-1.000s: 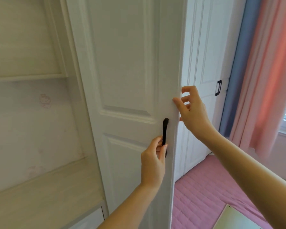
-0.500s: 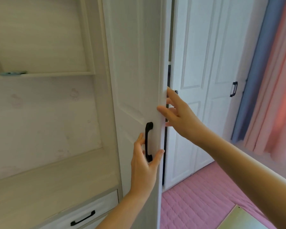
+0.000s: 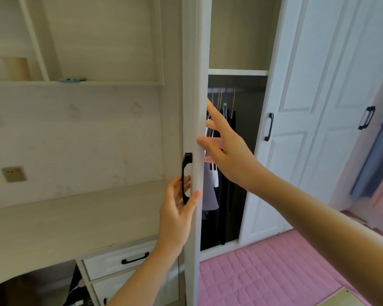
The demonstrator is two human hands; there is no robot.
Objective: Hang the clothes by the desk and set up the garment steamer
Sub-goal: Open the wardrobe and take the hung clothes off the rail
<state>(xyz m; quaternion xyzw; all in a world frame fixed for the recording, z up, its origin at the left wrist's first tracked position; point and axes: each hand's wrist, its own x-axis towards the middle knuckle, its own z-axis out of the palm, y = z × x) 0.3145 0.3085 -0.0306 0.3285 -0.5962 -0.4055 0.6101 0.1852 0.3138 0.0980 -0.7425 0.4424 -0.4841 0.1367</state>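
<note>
White doors, black handles, pink floor mat

The wardrobe door is white with a black handle; inside hang black clothes, one grey piece with white stripes; quilted pink mat below, pale wood-grain desk.

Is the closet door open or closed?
Open. The wardrobe door stands edge-on, and hanging clothes show inside the wardrobe.

Matt white painted door, glossy black handle, pale woodgrain desk.

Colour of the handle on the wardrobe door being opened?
Black, on a white door. The handle shows best in the head view, by the left hand.
</note>
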